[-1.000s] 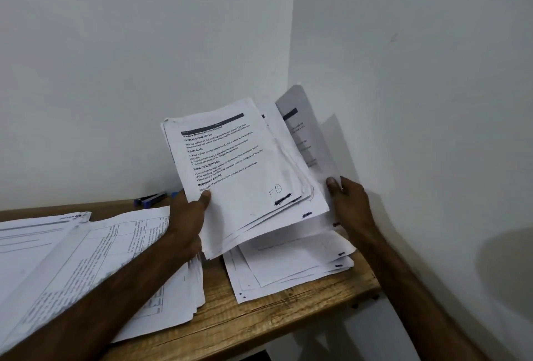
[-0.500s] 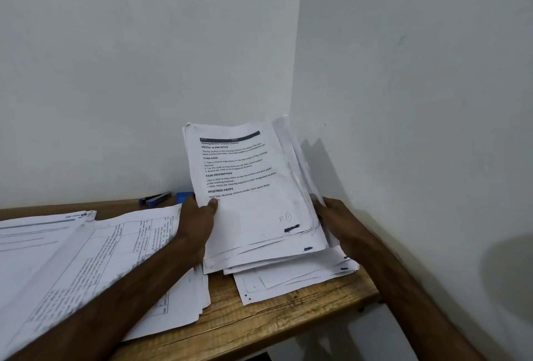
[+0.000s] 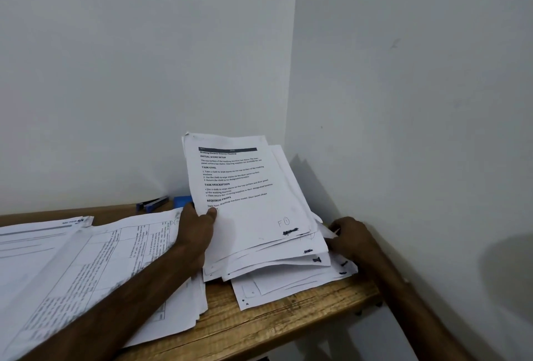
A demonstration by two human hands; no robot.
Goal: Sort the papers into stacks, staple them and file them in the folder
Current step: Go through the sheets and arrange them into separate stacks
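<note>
Left hand (image 3: 199, 228) grips the left edge of a tilted sheaf of papers (image 3: 248, 202), thumb on the top sheet. Right hand (image 3: 350, 238) pinches loose sheets at its right side. The sheaf rests on a lower stack (image 3: 288, 282) at the wooden tabletop (image 3: 288, 317) corner.

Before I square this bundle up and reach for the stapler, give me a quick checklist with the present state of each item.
1. Left hand grips the held bundle by its left edge: ok.
2. Right hand supports its right edge: ok.
3. Sheet edges aligned: not ok, lower corners fanned.
4. Bundle apart from the lower pile: cannot tell.
5. Stapler within reach by the wall: ok.
6. Folder in sight: not ok.
</note>
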